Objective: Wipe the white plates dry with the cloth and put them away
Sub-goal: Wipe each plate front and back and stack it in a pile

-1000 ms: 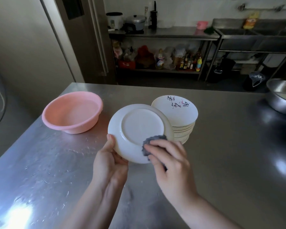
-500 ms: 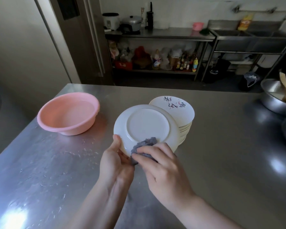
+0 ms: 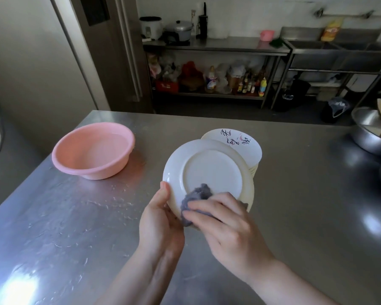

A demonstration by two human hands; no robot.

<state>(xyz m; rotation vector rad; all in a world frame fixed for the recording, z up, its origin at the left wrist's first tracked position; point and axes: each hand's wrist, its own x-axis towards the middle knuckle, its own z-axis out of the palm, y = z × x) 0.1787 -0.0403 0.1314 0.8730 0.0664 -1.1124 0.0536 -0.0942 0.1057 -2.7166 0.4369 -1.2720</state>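
My left hand (image 3: 161, 219) grips the lower left rim of a white plate (image 3: 209, 170), tilted up with its underside facing me above the steel table. Against the plate's lower edge my right hand (image 3: 227, 225) presses a bunched grey cloth (image 3: 196, 195), its fingers curled round the cloth. Behind the held plate stands a stack of white plates (image 3: 244, 148); the top one bears black writing and pink marks. The plate's front face is hidden.
A pink plastic basin (image 3: 92, 150) holding water sits at the left on the steel table (image 3: 306, 194), with water drops around it. A steel bowl (image 3: 370, 133) with a wooden utensil stands at the right edge. Shelves and a sink lie beyond.
The right hand with the cloth slid left along the plate's lower rim toward the left hand, then back a little to the right. The plate stays held in the left hand.
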